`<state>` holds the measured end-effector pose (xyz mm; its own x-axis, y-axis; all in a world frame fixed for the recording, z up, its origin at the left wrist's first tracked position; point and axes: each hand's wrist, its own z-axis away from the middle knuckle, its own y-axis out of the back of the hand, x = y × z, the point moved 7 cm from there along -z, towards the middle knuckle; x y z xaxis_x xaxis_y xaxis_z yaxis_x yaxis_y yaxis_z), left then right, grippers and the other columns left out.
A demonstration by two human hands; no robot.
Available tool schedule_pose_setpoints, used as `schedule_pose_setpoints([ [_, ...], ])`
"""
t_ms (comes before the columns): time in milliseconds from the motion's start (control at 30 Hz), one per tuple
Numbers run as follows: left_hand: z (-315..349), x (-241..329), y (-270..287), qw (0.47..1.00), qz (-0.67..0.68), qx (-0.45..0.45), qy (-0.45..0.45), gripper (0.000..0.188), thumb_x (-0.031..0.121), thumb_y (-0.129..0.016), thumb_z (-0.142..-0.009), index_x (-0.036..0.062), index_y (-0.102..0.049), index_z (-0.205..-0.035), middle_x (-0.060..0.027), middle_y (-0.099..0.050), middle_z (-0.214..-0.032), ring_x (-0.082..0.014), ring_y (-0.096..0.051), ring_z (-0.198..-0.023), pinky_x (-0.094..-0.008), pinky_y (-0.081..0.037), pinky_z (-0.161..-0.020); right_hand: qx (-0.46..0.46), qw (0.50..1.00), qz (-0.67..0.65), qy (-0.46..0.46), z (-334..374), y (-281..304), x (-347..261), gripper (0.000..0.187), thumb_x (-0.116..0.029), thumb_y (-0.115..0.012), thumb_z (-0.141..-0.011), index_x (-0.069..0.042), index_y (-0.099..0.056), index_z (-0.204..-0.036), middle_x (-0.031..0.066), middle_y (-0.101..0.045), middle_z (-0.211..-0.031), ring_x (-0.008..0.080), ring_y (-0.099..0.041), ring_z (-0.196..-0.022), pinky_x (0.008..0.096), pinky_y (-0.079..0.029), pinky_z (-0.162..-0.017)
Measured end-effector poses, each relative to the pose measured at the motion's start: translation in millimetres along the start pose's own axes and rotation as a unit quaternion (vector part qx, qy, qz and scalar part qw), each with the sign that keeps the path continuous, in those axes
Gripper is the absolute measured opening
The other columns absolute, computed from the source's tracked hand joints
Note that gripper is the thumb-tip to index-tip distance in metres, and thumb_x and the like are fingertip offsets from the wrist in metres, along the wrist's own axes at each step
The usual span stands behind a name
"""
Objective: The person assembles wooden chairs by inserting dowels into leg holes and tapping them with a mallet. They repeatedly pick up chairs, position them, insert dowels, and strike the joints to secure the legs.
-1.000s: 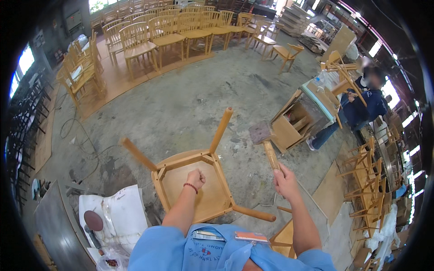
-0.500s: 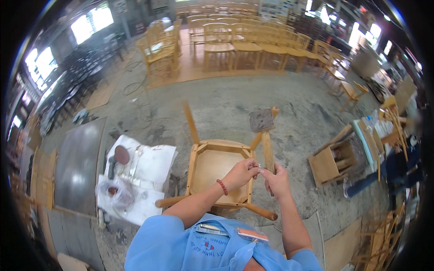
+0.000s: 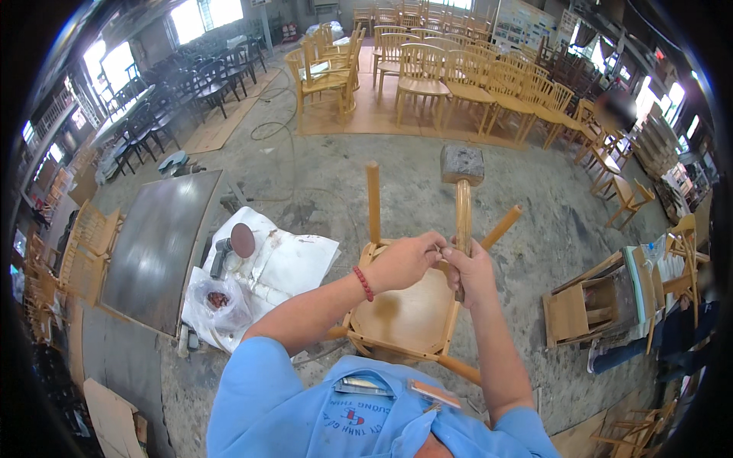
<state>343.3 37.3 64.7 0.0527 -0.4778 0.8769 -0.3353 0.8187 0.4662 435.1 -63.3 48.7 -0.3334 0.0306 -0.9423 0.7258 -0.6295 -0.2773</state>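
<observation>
An upturned wooden chair (image 3: pixel 401 317) lies in front of me with its legs pointing up. My right hand (image 3: pixel 472 271) grips the wooden handle of a mallet (image 3: pixel 462 166), whose grey head stands upright above the chair. My left hand (image 3: pixel 403 262), with a red band at the wrist, is closed around something small against the mallet handle, just beside my right hand. What it pinches is too small to make out. Both hands hover over the chair's seat underside, between two raised legs.
A white sheet (image 3: pixel 286 263) with a round sanding tool (image 3: pixel 235 243) and a plastic bag (image 3: pixel 215 299) lies at the left, beside a grey metal plate (image 3: pixel 156 237). Rows of wooden chairs (image 3: pixel 458 80) stand at the back. A small wooden frame (image 3: pixel 584 309) sits at the right.
My left hand has left the chair seat and come up to the mallet handle beside my right hand. The mallet now stands upright. My view has swung left.
</observation>
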Motion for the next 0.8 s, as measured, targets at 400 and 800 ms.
schedule_pose_setpoints([
  [400,-77.8,-155.9,171.9,0.945,0.051,0.323,-0.003,0.026,0.022,-0.057,-0.095,0.0017,-0.063,-0.111,-0.0017,-0.063,-0.086,-0.0122,-0.059,-0.082,-0.0285,-0.048,-0.076,0.019,0.998,0.011,-0.062,-91.4,-66.1,22.5,0.021,-0.020,-0.064,-0.091,-0.005,-0.050,-0.092,0.0039,-0.054,-0.074,0.0067,-0.045,-0.044,0.0223,-0.035,-0.035],
  [800,-141.2,-219.9,152.7,0.900,0.422,0.075,0.083,0.025,0.020,-0.052,-0.099,0.0044,-0.062,-0.116,0.0059,-0.051,-0.073,-0.0028,-0.034,-0.046,-0.0187,-0.026,-0.043,0.035,0.972,0.224,-0.059,-99.5,-59.5,8.1,0.019,-0.021,-0.058,-0.093,-0.002,-0.054,-0.096,0.0019,-0.052,-0.068,0.0071,-0.046,-0.044,0.0244,-0.037,-0.037],
])
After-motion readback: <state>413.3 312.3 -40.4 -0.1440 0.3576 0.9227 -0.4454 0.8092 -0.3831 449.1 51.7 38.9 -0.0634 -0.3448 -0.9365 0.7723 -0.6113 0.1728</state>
